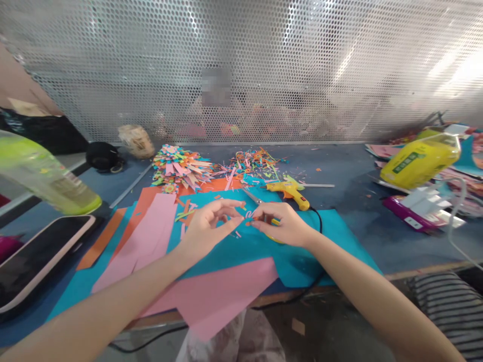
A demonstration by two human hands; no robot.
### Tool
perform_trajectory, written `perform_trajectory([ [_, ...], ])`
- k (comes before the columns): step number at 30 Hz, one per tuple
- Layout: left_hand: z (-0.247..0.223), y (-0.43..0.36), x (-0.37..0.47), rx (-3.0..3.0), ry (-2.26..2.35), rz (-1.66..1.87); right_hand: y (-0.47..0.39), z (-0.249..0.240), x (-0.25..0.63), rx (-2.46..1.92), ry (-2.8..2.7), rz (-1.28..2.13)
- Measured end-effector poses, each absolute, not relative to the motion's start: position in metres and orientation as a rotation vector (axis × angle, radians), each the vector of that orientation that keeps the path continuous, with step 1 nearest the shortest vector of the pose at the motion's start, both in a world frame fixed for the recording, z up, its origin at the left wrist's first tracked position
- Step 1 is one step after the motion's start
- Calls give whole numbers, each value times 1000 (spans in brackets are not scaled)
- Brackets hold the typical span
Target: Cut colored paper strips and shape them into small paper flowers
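My right hand (281,221) pinches a small curled strip of pale pink paper (249,214) at its fingertips. Facing it, my left hand (213,221) has its fingers curved, with a gap between thumb and forefinger; its thumb tip is close to the strip. Both hands are above a blue sheet (230,256). Scissors (252,196) lie partly under my right hand, which hides most of them. Just beyond is a yellow glue gun (289,192) with a black cord. Short cut strips (184,213) are scattered left of my hands.
Pink sheets (154,226) lie at left, near a phone (41,256) and a tilted green bottle (45,176). Behind are a fringed paper cluster (181,168) and paper scraps (254,161). A purple power strip (407,216) and yellow pack (418,161) sit right. A perforated metal panel (264,75) closes the back.
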State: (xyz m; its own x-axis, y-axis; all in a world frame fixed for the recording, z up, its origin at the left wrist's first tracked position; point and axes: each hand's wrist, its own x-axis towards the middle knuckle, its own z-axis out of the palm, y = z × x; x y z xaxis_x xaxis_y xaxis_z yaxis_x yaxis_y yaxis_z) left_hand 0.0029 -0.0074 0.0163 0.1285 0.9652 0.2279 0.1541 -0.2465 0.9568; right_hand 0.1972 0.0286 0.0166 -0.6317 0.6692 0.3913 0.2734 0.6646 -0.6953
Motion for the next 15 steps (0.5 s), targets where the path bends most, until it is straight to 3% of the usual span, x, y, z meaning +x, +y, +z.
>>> perform_trajectory([
  [15,17,-6,1,1615,1211,1209,30,14,198,-706,-2270,800],
])
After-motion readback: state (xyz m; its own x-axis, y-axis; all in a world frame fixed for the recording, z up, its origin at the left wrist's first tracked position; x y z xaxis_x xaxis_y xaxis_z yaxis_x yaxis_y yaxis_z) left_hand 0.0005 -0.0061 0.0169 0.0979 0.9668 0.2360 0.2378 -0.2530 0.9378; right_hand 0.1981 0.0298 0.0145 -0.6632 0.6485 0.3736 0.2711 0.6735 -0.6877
